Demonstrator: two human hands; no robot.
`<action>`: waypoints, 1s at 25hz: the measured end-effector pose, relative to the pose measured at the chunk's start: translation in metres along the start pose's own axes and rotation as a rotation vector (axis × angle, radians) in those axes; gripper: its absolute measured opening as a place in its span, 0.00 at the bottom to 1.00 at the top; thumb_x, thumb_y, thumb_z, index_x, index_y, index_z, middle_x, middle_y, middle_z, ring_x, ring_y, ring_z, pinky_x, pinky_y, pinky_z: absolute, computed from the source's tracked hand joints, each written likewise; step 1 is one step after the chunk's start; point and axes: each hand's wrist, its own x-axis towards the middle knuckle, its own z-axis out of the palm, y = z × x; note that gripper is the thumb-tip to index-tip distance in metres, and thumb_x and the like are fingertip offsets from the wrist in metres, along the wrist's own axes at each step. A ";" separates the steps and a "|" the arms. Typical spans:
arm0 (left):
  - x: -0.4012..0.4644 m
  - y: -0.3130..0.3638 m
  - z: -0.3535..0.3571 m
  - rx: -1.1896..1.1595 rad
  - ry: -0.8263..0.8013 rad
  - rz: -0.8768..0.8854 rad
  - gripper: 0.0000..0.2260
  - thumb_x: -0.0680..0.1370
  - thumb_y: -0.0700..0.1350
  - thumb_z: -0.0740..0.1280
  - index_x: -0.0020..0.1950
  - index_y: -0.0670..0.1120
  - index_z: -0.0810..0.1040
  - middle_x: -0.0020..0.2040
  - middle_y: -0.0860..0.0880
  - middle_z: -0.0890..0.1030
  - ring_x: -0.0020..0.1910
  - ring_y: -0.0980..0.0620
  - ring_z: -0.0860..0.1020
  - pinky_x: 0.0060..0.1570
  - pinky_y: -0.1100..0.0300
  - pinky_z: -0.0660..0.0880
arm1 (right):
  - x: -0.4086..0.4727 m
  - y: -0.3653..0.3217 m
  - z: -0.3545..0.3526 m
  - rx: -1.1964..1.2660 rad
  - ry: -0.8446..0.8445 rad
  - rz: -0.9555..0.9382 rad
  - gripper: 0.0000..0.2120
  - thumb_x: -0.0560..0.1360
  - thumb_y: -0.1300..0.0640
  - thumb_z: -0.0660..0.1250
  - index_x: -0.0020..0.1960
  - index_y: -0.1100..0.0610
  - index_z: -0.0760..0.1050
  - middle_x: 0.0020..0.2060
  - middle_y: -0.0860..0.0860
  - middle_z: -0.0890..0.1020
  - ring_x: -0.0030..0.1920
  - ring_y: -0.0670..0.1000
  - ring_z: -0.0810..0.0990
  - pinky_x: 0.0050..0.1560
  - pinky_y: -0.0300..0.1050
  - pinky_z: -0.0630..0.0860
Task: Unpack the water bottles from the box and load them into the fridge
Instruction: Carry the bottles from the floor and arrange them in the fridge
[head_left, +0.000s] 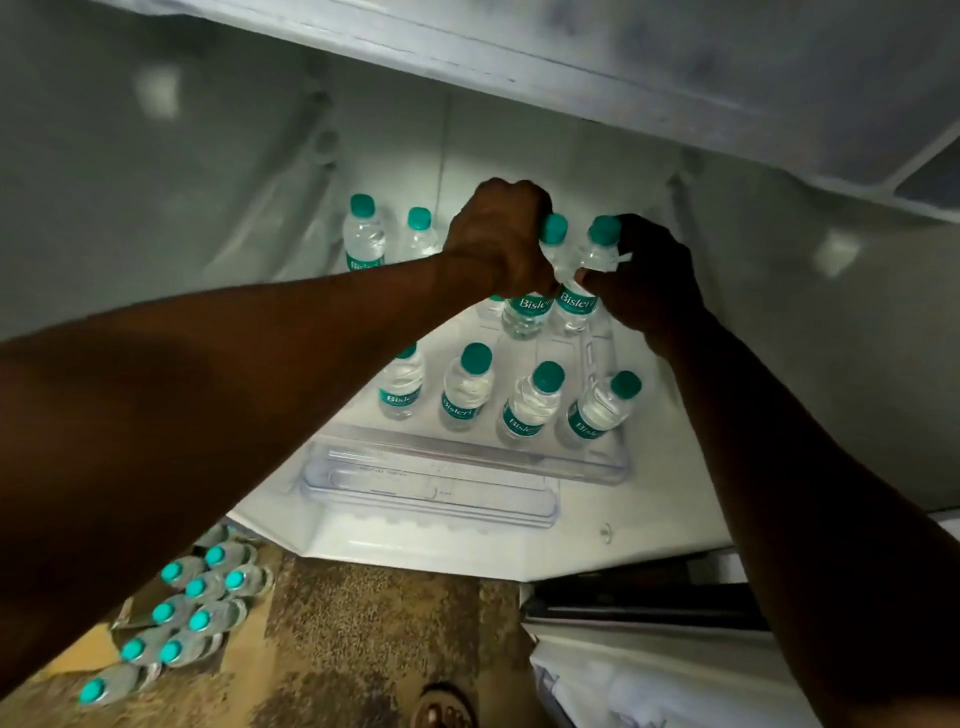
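Observation:
Both my arms reach into the open fridge. My left hand (496, 236) is closed around the neck of a small teal-capped water bottle (527, 312). My right hand (649, 275) grips a second such bottle (574, 309) right beside it. Both bottles are upright above the white fridge shelf (649, 415). A front row of several bottles (465, 389) stands on that shelf, and two more bottles (363, 239) stand at the back left. Down at the lower left, several bottles (202, 618) sit in the cardboard box (244, 654) on the floor.
A clear plastic tray front (431, 493) edges the shelf. An upper shelf or compartment (623, 62) overhangs my hands. The speckled floor (374, 639) lies below, with a foot (441, 709) at the bottom edge. The fridge door shelf (649, 675) is at the lower right.

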 end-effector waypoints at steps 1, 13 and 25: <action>0.006 0.003 0.009 0.018 -0.029 -0.008 0.33 0.64 0.56 0.82 0.64 0.47 0.76 0.61 0.47 0.79 0.61 0.46 0.76 0.54 0.58 0.72 | 0.005 0.006 0.005 -0.033 -0.014 0.001 0.24 0.72 0.53 0.76 0.66 0.57 0.76 0.62 0.53 0.82 0.61 0.54 0.80 0.63 0.42 0.71; 0.036 0.013 0.065 0.095 -0.191 -0.004 0.27 0.67 0.48 0.82 0.61 0.45 0.76 0.60 0.45 0.78 0.60 0.45 0.76 0.62 0.54 0.73 | 0.032 0.041 0.047 -0.204 -0.084 0.142 0.26 0.72 0.59 0.76 0.66 0.56 0.70 0.61 0.54 0.80 0.61 0.58 0.79 0.60 0.46 0.76; 0.039 0.016 0.085 0.073 -0.197 0.041 0.25 0.70 0.45 0.79 0.64 0.45 0.75 0.62 0.45 0.77 0.63 0.46 0.74 0.64 0.57 0.71 | 0.043 0.056 0.061 -0.278 -0.135 0.162 0.25 0.75 0.62 0.73 0.69 0.58 0.68 0.65 0.57 0.77 0.65 0.58 0.76 0.65 0.47 0.74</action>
